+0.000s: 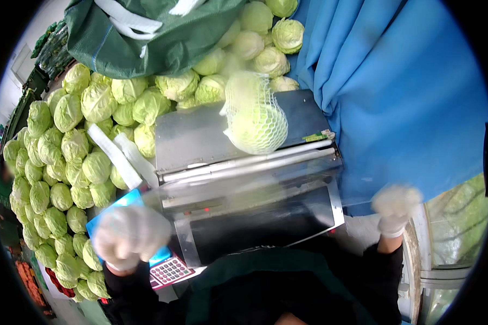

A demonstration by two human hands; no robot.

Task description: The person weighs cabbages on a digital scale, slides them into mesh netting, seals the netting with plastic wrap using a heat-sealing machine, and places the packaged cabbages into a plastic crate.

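Both my hands wear white gloves and are blurred by motion. My left hand (130, 234) is closed at the left side of a film-wrapping machine (211, 132), above a blue sheet-like thing. My right hand (397, 207) is closed off the machine's right side. Between them stretches a sheet of clear plastic film (358, 187), its edges seeming to run into both fists. A green cabbage (255, 127) in a white foam net rests on the machine's dark top plate, just behind the white rollers (249, 162). In front of me lies the machine's black plate (263, 219).
A large heap of cabbages (65, 157) fills the left and back. White foam nets (115, 157) lie at its edge. A green sack (146, 46) covers part of it. Blue cloth (412, 119) hangs at right. A calculator (169, 272) sits near my left forearm.
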